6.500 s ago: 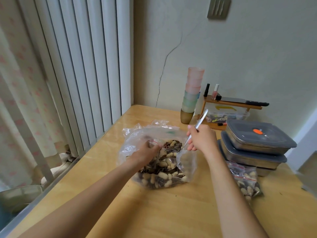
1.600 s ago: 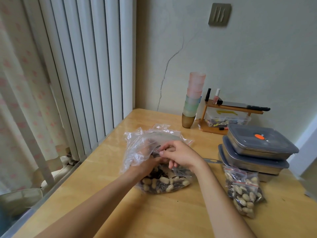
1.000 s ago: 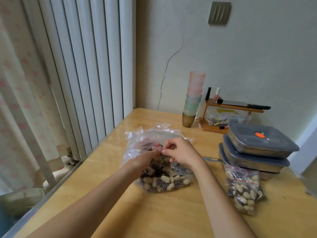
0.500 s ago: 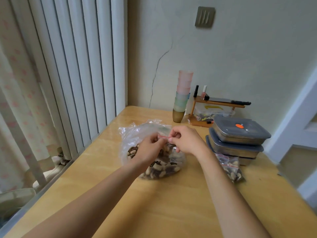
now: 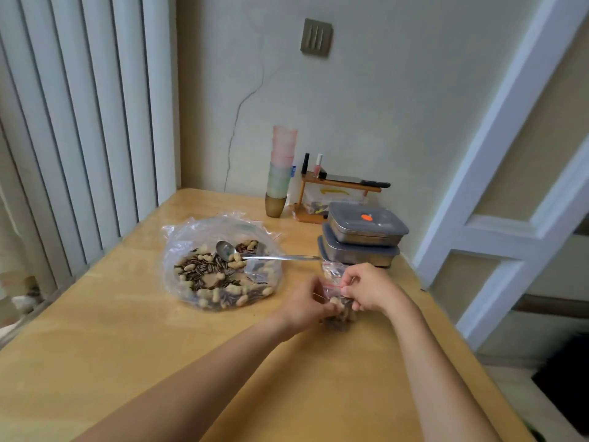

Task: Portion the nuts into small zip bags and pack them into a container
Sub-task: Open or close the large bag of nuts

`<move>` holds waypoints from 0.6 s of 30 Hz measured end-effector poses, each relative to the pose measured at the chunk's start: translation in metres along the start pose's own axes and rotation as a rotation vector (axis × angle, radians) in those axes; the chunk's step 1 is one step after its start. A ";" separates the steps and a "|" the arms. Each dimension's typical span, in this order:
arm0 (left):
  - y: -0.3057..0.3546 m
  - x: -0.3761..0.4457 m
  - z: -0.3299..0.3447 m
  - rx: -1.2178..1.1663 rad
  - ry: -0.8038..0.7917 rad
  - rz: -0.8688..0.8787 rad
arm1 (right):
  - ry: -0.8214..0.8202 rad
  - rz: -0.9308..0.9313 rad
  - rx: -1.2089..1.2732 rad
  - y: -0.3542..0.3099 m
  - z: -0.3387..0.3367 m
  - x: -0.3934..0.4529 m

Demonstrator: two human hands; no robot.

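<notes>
A small zip bag (image 5: 338, 309) with nuts in it is held between the two hands, low over the table (image 5: 127, 330). Its red zip strip is pinched at the top by the right hand (image 5: 366, 290), with the fingers curled around it. The left side of the bag is pinched by the left hand (image 5: 307, 306), whose fingers are curled too. It looks like the bag is being closed, but whether the zip is shut all the way cannot be told.

Just behind the hands, another small bag (image 5: 333, 271) is partly seen. What is in it cannot be made out.

To the left of the hands, a bit farther away, the big bag of nuts (image 5: 223, 266) lies open on the table. Many peanuts and striped seeds are left in it, so much more can be scooped out. A spoon (image 5: 255, 255) is resting in it, with its handle pointing toward the right hand.

Beyond the right hand, two gray boxes with lids (image 5: 363, 237) are stacked one on top of the other. Both lids are on, and no small bag is seen going into them yet. So the packing seems not to have been started, and the job is judged to be in an early or middle part.

Farther back by the wall, a stack of cups (image 5: 280, 173) and a small wooden shelf (image 5: 338, 193) are seen.
</notes>
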State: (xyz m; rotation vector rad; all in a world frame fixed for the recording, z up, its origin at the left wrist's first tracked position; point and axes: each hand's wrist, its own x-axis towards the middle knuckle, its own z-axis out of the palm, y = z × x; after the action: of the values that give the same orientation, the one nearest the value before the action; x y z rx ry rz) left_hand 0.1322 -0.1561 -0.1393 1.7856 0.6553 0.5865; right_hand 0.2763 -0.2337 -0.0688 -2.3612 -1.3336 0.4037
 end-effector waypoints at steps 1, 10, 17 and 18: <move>0.003 0.001 0.009 0.002 -0.009 0.019 | 0.006 0.015 0.000 0.008 -0.003 -0.001; 0.012 0.013 0.036 0.308 0.075 0.156 | 0.094 0.194 -0.199 0.059 -0.032 0.002; 0.003 0.025 0.036 0.388 0.087 0.164 | 0.179 0.065 -0.002 0.055 -0.013 0.020; 0.002 0.026 0.036 0.386 0.090 0.168 | 0.177 0.058 0.004 0.054 -0.011 0.023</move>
State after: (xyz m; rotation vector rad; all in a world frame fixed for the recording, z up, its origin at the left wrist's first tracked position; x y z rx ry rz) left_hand 0.1755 -0.1637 -0.1459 2.2000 0.7204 0.6912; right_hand 0.3326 -0.2416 -0.0858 -2.3750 -1.1849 0.2074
